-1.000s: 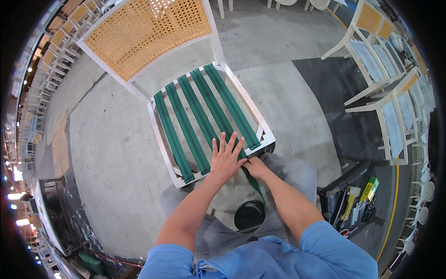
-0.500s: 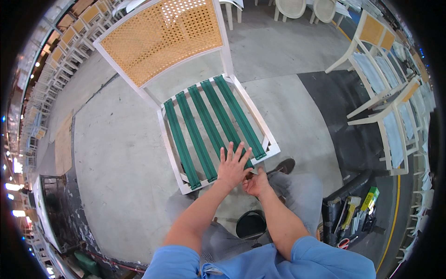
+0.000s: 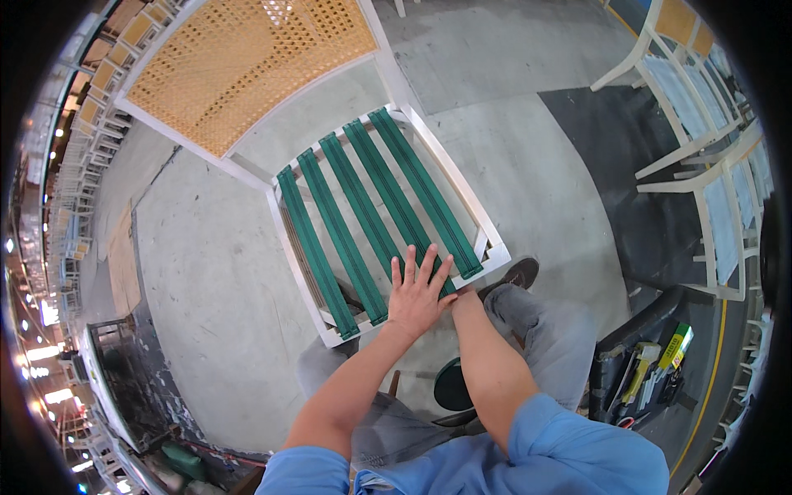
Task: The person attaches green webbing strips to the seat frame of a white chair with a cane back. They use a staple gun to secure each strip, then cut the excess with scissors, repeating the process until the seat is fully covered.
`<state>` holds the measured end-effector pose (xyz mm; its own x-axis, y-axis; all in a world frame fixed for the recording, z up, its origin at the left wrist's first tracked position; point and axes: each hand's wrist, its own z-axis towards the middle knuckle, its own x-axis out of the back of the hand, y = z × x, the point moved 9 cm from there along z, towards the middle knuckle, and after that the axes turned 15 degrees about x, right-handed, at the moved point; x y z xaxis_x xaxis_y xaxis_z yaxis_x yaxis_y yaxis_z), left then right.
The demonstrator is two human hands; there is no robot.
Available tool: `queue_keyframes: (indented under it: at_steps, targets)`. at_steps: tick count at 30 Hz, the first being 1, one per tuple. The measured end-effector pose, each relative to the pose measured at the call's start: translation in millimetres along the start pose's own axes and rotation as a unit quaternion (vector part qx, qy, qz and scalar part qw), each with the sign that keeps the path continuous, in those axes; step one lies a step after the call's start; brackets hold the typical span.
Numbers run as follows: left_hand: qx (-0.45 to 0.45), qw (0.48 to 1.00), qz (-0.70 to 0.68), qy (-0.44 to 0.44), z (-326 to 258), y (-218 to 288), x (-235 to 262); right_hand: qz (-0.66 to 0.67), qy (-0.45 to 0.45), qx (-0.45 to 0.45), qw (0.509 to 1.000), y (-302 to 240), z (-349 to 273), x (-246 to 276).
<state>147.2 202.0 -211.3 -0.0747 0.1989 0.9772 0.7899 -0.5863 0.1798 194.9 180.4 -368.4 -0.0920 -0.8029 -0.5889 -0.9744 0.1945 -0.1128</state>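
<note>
Fingers of the left hand (image 3: 419, 293) are spread flat on green webbing straps (image 3: 371, 214), gripping nothing; right hand hidden under chair frame (image 3: 487, 247). Loosened strap tension is risked if pressure shifts.

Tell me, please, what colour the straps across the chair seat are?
Dark green straps, in a white frame; the head view shows them.

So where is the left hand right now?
In the head view the left hand lies flat, fingers spread, on the green straps at the chair seat's near edge, just left of the right forearm.
</note>
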Motion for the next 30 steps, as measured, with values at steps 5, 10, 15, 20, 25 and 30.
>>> queue_keyframes:
  at_steps: [5,10,15,20,25,30]
  targets:
    - [0.018,0.985,-0.164,0.052,-18.0,5.4,25.9,-0.014,0.031,0.020,0.999,-14.8,32.5,16.2]
    - [0.459,0.644,-0.566,-0.233,-106.8,-19.9,-85.2,-0.036,0.056,0.023,0.998,-19.1,54.2,32.2]
    - [0.430,0.078,-0.847,-0.304,-84.1,0.5,-177.1,-0.059,0.074,0.022,0.995,-17.2,63.6,42.1]
    - [0.362,0.004,-0.878,-0.314,-49.8,0.0,-201.9,-0.081,0.092,0.021,0.992,-14.7,75.3,61.7]
    - [0.443,-0.005,-0.870,-0.215,-15.7,-12.4,-219.1,-0.084,0.115,0.034,0.989,-18.9,91.5,81.6]
    - [0.430,0.001,-0.884,-0.181,-21.0,-30.1,-213.1,-0.082,0.117,0.041,0.989,-19.9,113.9,73.7]
